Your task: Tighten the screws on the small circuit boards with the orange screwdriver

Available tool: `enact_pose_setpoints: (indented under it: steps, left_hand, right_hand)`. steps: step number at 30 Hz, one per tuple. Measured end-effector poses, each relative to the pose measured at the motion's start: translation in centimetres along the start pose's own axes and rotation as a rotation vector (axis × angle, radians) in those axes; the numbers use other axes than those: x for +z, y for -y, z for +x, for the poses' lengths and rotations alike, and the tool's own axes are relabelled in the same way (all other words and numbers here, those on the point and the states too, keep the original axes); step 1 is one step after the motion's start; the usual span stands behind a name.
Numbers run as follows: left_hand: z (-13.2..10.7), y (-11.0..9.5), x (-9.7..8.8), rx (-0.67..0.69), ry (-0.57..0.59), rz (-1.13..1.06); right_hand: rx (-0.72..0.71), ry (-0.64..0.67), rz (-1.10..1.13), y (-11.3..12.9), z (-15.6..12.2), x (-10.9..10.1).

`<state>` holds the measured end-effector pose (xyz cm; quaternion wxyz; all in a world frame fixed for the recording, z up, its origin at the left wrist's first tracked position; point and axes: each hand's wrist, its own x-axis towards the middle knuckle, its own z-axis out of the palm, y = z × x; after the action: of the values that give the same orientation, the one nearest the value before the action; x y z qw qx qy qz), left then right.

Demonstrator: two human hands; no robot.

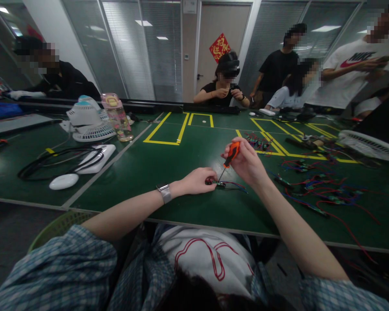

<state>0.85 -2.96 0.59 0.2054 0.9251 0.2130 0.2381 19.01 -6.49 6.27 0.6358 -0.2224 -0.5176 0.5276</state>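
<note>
As the left hand (199,180) curls its fingers around 1 end of the board (221,185) on the green table (188,209), here's the right hand (248,162) gripping the screwdriver (232,154), shaft slanting down at that board! This looks like the screwdriving step, though I can't tell from here whether the tip bites, and the next move seems to call for a firm, steady hold.
</note>
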Motion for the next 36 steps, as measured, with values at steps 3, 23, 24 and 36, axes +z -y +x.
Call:
enact_pose_setpoints:
  steps: [3, 23, 24, 36]
  left_hand:
    - [-0.01, 0.06, 0.02, 0.005, -0.008, -0.006]
    - [-0.04, 0.07, -0.04, 0.005, 0.002, -0.008]
    - [-0.03, 0.06, -0.05, 0.006, 0.004, -0.006]
    - [-0.03, -0.15, -0.12, -0.002, -0.002, -0.004]
  right_hand:
    - [0.007, 0.004, 0.038, -0.09, -0.02, 0.21]
    - [-0.008, -0.027, -0.041, 0.00, 0.11, 0.28]
    - [-0.002, -0.025, -0.026, 0.03, 0.10, 0.34]
    - [-0.053, -0.098, -0.059, -0.28, 0.28, -0.13]
